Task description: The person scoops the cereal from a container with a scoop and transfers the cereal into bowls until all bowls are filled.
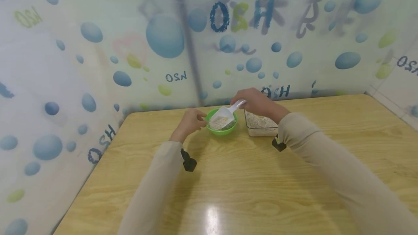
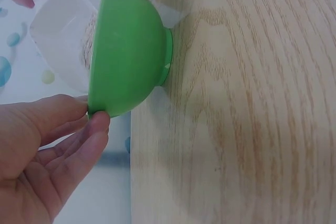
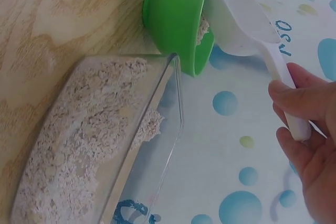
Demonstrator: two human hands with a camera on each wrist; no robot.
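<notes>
A green bowl [image 2: 128,51] stands upright on the table, with pale flakes like rolled oats [image 3: 202,29] inside. At its left side my left hand [image 1: 192,122] pinches the rim between thumb and fingers. My right hand [image 1: 256,100] grips the handle of a white scoop [image 3: 245,22] from the right. The scoop's blade tilts down into the bowl's mouth, with some flakes at its lower edge in the left wrist view. To the right of the bowl sits a clear rectangular container [image 3: 176,93] holding more of the same flakes, partly behind my right forearm in the head view.
The wooden table [image 1: 228,180] extends in front of the bowl and to both sides. Close behind the bowl and container, its far edge meets a wall covering [image 1: 137,68] printed with blue and green bubbles. A dark wrist device [image 1: 188,161] hangs at my left cuff.
</notes>
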